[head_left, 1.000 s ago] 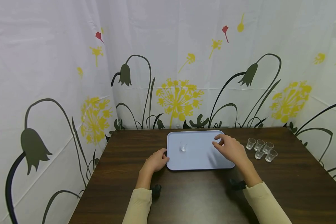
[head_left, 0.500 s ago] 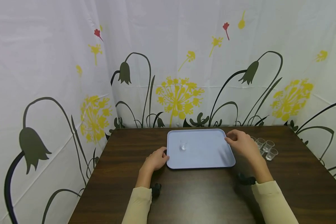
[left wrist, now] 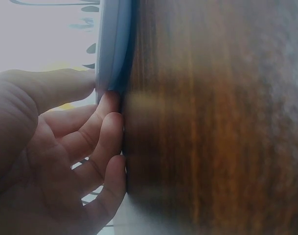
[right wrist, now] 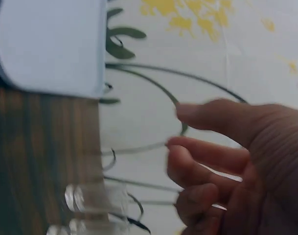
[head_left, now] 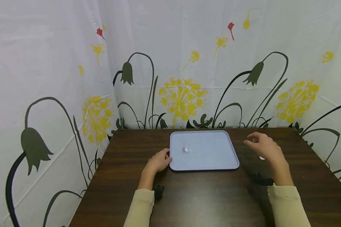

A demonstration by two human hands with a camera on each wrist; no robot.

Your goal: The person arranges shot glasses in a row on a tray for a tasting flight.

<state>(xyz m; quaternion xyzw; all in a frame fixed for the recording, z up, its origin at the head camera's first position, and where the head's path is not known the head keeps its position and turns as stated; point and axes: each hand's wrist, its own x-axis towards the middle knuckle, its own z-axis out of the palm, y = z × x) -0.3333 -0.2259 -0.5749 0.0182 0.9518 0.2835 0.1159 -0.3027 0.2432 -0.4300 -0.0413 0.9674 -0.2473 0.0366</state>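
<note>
A pale blue rectangular tray (head_left: 204, 151) lies on the table, bearing one small clear shot glass (head_left: 186, 147) towards its left. My left hand (head_left: 158, 162) grips the tray's left edge; in the left wrist view the thumb (left wrist: 73, 88) is on the rim and the fingers are curled against its underside. To the right of the tray my right hand (head_left: 265, 147) hovers with loosely bent fingers and nothing between thumb and fingertips. It largely hides the group of clear shot glasses in the head view. Some of those glasses (right wrist: 97, 198) show, blurred, in the right wrist view.
The dark wooden table (head_left: 204, 195) ends at the back just beyond the tray. Behind it hangs a white curtain (head_left: 164, 41) printed with flowers. A dark camera strap (head_left: 262, 179) is worn at the right wrist.
My right hand has moved right, from above the tray across its right edge to over the group of shot glasses. The left hand has stayed at the tray's edge.
</note>
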